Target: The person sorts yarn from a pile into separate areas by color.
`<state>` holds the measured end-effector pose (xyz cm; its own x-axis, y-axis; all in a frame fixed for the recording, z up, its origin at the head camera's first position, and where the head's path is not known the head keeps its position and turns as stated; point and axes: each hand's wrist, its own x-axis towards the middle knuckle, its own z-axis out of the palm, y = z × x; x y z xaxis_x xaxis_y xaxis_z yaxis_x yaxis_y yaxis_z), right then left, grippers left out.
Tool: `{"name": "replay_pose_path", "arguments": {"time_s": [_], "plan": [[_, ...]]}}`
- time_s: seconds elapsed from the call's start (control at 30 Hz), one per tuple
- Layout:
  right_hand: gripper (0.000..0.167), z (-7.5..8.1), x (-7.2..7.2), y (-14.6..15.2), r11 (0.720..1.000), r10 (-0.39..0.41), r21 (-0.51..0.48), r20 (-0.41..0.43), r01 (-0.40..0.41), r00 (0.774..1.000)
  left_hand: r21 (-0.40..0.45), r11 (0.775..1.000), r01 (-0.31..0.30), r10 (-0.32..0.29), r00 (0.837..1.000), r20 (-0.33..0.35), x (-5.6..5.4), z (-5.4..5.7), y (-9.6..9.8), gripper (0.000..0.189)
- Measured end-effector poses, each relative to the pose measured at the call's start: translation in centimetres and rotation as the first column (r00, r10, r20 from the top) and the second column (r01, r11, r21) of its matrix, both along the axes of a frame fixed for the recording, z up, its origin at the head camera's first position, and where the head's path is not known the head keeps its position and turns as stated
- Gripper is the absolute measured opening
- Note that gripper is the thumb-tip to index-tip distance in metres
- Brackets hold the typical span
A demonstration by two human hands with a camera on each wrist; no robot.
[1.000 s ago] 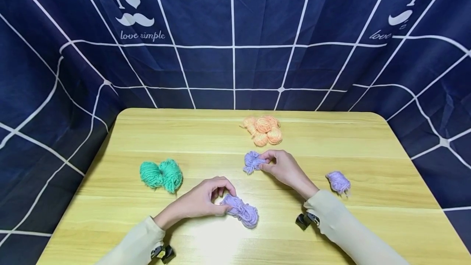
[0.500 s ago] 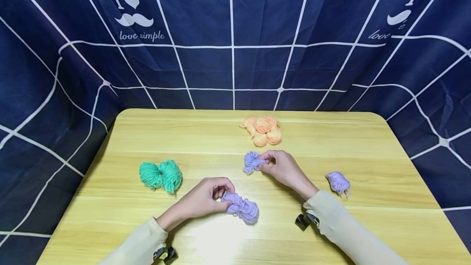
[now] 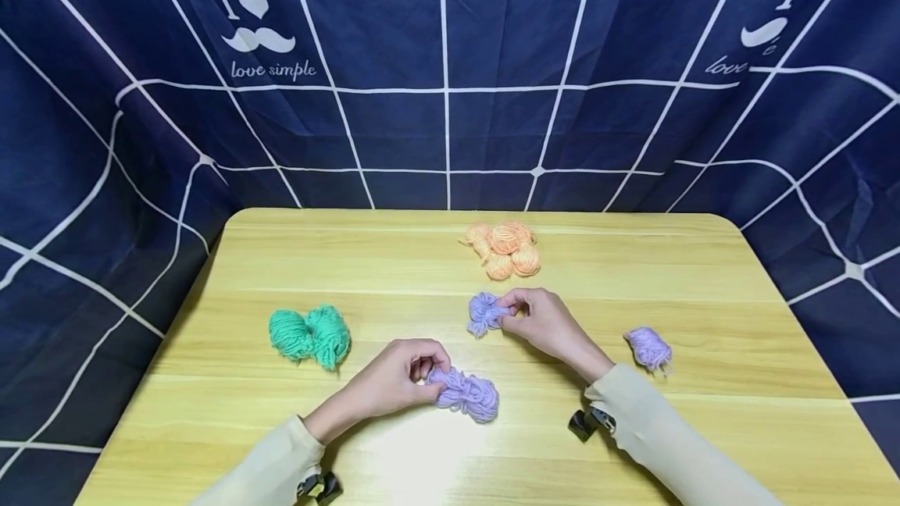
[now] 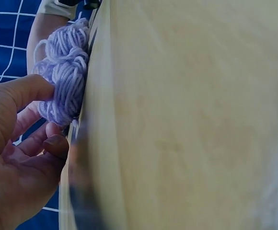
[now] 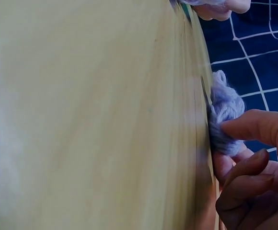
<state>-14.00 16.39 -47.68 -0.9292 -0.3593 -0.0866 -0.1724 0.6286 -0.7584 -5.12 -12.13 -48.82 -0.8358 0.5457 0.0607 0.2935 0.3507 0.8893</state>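
Between thumb and fingers my left hand [image 3: 397,379] pinches one end of a lilac yarn skein [image 3: 473,397], tied in at its middle. In the left wrist view the thumb presses on the strands of that skein [image 4: 68,79]. Farther back, my right hand [image 3: 551,324] pinches a smaller lilac yarn bundle [image 3: 483,313] by its right end. The right wrist view shows the thumb and a finger on this bundle [image 5: 225,112], close to the tabletop. A third lilac yarn bundle [image 3: 648,348] lies untouched to the right of the right forearm.
A green yarn skein [image 3: 309,336] lies left of the left hand. Several peach yarn balls [image 3: 512,240] are clustered behind the right hand. The wooden table [image 3: 366,256] is enclosed by dark blue cloth [image 3: 394,131] with white lines. Each wrist carries a small black device [image 3: 582,423].
The front end of the skein in my left hand has swung slightly away from me, so it lies flatter across the table. My right hand stays nearly where it was.
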Motion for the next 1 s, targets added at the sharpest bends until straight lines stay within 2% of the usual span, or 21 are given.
{"name": "replay_pose_path", "arguments": {"time_s": [0.4, 0.77, 1.0], "plan": [[0.015, 0.1, 0.3, 0.7, 0.999, 0.026, -0.022, -0.011, -0.026, 1.000, -0.045, 0.999, -0.013, 0.010, 0.997, -0.074, 0.1, 0.1, 0.2, 0.025], [0.014, 0.9, 0.6, 1.1, 0.999, 0.030, -0.031, -0.020, -0.031, 0.999, -0.074, 0.997, -0.027, 0.019, 0.994, -0.103, 0.1, 0.0, 0.4, 0.024], [0.016, 1.4, 0.9, 1.6, 0.998, -0.005, -0.057, -0.028, 0.003, 1.000, -0.064, 0.997, -0.030, 0.023, 0.994, -0.105, 0.1, -0.3, 0.3, 0.024]]}}
